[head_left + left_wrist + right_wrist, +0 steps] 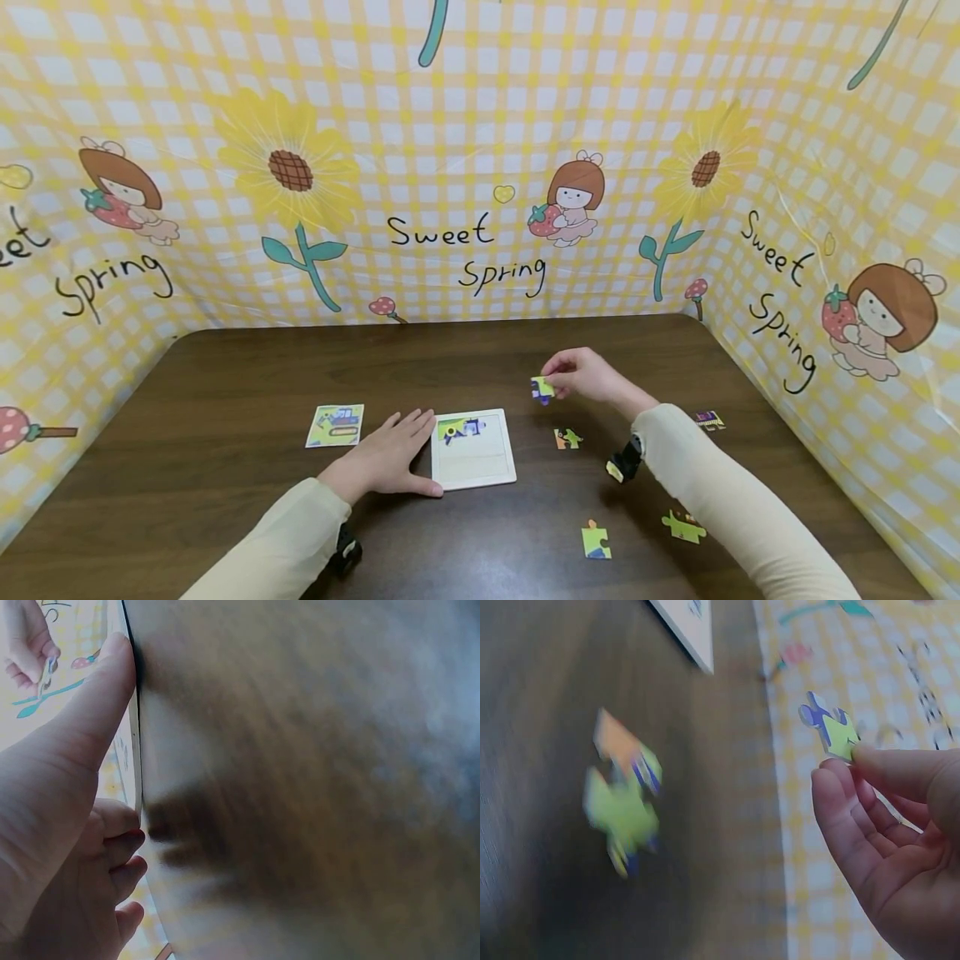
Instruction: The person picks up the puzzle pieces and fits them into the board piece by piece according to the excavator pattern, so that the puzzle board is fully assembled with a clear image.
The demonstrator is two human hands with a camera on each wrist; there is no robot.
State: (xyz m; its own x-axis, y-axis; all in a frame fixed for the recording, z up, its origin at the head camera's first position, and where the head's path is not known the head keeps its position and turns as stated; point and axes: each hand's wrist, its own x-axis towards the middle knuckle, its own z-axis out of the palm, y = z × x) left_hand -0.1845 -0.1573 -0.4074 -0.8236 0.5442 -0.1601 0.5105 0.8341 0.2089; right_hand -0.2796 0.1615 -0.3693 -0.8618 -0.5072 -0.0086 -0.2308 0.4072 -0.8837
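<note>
My right hand (592, 377) pinches a green and purple jigsaw puzzle piece (837, 733) between thumb and fingertips, above the table to the right of the puzzle tray. The white puzzle tray (476, 468) lies flat, with joined green and purple pieces (462, 429) in its upper left part. My left hand (388, 457) rests at the tray's left side with fingers extended, thumb at the lower left corner. In the right wrist view, a blurred green and orange piece (622, 810) lies on the table below the raised piece.
A square picture card (335, 426) lies left of my left hand. Loose pieces are scattered on the right: one near the front (597, 540), a green one by the right forearm (683, 527), and a purple one beyond it (709, 420). Patterned cloth (480, 175) surrounds the brown table (247, 375).
</note>
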